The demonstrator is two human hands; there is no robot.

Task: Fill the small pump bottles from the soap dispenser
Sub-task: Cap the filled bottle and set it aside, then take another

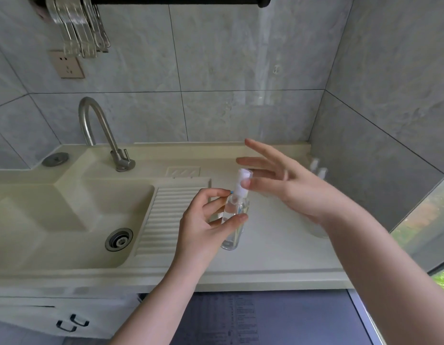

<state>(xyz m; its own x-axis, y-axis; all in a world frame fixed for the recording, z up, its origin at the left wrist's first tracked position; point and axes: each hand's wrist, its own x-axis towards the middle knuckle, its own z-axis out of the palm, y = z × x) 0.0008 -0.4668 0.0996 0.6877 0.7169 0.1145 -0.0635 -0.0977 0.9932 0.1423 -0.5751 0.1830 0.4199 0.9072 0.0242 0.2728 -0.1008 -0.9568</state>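
Observation:
My left hand [206, 217] grips a small clear pump bottle [234, 217] above the counter, thumb and fingers round its body. The bottle holds clear liquid and carries a white pump head [242, 181]. My right hand [285, 185] hovers just right of the pump head with fingers spread and straight; one fingertip is at the pump top. Two more small white pump tops [319, 169] stand at the back right by the wall, partly hidden behind my right hand. A pale rounded container [315, 229] shows under my right wrist, mostly hidden.
A cream sink basin [66, 215] with a drain [119, 239] lies to the left, with a ribbed drainboard [163, 215] beside it. A steel faucet [101, 130] rises at the back. The counter [278, 252] ends at a tiled wall on the right.

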